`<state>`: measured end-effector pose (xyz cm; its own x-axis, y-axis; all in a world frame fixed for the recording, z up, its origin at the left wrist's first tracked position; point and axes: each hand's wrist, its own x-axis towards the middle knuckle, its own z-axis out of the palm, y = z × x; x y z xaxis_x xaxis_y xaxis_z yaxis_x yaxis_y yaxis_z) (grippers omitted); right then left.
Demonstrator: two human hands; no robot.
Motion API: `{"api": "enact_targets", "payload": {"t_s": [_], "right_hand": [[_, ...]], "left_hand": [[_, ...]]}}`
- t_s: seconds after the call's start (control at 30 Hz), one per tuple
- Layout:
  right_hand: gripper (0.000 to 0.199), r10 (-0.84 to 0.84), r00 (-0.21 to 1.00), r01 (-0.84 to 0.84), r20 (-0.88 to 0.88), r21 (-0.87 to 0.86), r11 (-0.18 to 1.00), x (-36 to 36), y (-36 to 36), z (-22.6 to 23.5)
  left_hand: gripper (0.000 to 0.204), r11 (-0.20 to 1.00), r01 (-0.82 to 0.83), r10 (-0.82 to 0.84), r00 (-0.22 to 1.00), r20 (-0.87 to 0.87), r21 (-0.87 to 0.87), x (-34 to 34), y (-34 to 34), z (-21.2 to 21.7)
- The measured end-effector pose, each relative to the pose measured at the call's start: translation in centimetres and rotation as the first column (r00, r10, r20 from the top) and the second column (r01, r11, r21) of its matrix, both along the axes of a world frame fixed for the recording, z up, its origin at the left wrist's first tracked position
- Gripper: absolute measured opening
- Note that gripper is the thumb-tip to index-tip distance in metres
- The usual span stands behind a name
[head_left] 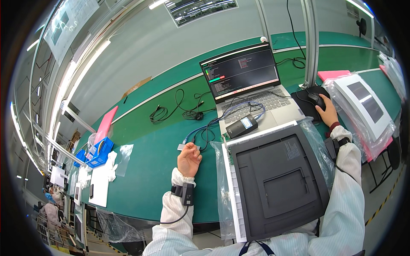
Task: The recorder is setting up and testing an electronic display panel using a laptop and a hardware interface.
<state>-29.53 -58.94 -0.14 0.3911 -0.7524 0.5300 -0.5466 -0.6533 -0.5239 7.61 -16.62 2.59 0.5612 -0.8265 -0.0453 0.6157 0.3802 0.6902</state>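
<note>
My right hand (328,112) rests on a black computer mouse (315,98) on a dark pad, right of an open laptop (279,112). My left hand (189,161) lies palm up on the green table, fingers curled, with nothing seen in them. Just beyond its fingertips is a small light-grey adapter (181,147) with cables plugged in. Between my arms lies a large flat device, its black back panel (252,179) facing up, over a white edge and clear plastic wrap. A small black box with a pale label (236,129) sits at the laptop's front edge, a blue cable joined to it.
Loose black cables (160,114) lie on the table (145,170) left of the laptop. A white-framed panel (363,104) in plastic stands at the right over pink foam. Blue bins (100,152) and a white board (99,187) are at the left. A metal post (311,47) rises behind the mouse.
</note>
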Motion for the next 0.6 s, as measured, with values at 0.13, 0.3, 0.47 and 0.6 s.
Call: {"api": "enact_targets", "payload": {"t_s": [0.13, 0.3, 0.47, 0.6], "right_hand": [[0.052, -0.004, 1.0, 0.004, -0.001, 0.001, 1.0, -0.1, -0.1, 0.2], [0.052, 0.01, 1.0, -0.01, 0.0, -0.023, 1.0, 0.4, -0.6, 0.2], [0.051, 0.069, 0.997, -0.068, 0.02, -0.039, 0.997, 0.4, -1.3, -0.3], [0.05, 0.111, 0.994, -0.111, -0.01, -0.065, 0.992, 0.3, -2.3, -1.7]], "left_hand": [[0.018, 1.0, 0.02, -0.02, 1.0, 0.009, -0.014, -0.1, -0.1, 0.1], [0.019, 1.0, 0.01, -0.01, 1.0, 0.019, -0.015, 0.3, -0.2, 0.0], [0.02, 0.999, -0.017, 0.018, 0.999, 0.044, -0.042, 0.4, -0.2, -0.4], [0.019, 0.996, 0.011, -0.01, 1.0, 0.016, -0.088, 0.7, 0.1, -1.3]]}}
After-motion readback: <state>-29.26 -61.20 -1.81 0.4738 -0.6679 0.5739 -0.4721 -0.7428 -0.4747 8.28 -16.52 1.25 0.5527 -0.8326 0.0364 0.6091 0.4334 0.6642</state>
